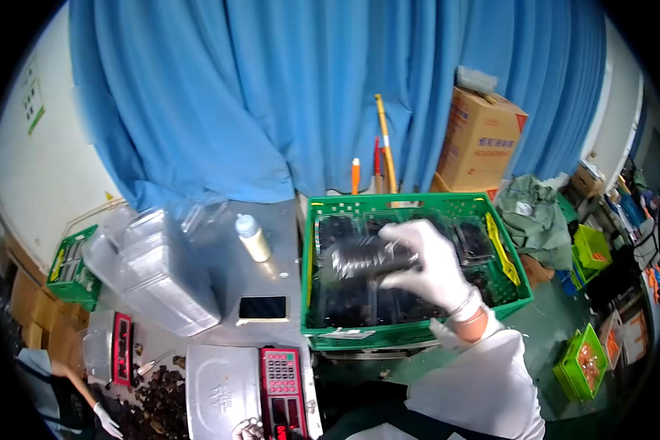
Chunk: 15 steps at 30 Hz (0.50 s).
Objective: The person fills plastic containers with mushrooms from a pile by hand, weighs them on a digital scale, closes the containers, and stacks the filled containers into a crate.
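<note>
My right hand point(429, 268), in a white glove, grips a clear plastic box point(363, 258) with dark contents, slightly blurred. It is above a green crate point(411, 339) that holds several similar boxes of dark pieces. Only the gloved fingertips of my left hand point(248, 429) show at the bottom edge, by the scale point(224, 389) with its red keypad. These fingers look curled, with something dark at them that I cannot make out. A heap of dark, crinkled pieces point(161, 400) lies left of the scale.
Stacked clear plastic trays point(161, 275) stand on the metal table, near a bottle point(252, 237) and a phone point(263, 308). At the lower left, another person's gloved hand point(108, 420) is near a second scale point(110, 348). A cardboard box point(484, 139) stands behind the crate.
</note>
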Each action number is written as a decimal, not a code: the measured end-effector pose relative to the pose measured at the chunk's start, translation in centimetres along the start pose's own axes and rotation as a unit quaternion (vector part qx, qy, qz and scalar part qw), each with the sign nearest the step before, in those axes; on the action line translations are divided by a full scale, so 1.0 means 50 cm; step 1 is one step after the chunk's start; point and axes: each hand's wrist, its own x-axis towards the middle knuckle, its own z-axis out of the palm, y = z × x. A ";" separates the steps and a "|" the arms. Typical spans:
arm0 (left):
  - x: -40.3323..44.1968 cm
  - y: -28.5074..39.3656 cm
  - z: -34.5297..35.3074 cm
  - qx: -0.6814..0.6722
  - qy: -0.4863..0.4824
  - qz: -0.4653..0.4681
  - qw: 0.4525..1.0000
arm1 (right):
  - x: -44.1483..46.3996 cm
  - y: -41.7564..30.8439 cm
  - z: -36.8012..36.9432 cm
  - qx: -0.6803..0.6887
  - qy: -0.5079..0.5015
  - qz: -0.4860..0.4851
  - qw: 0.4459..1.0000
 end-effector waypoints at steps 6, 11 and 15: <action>0.046 -0.047 0.006 -0.122 -0.001 -0.132 0.984 | -0.052 0.180 -0.169 -0.381 -0.034 0.161 0.910; 0.035 -0.109 -0.011 -0.199 0.034 -0.260 0.944 | -0.150 0.432 -0.178 -0.145 -0.233 0.337 0.901; -0.016 0.055 0.070 -0.132 0.059 -0.082 0.986 | -0.087 0.387 -0.079 -0.426 -0.282 0.155 0.846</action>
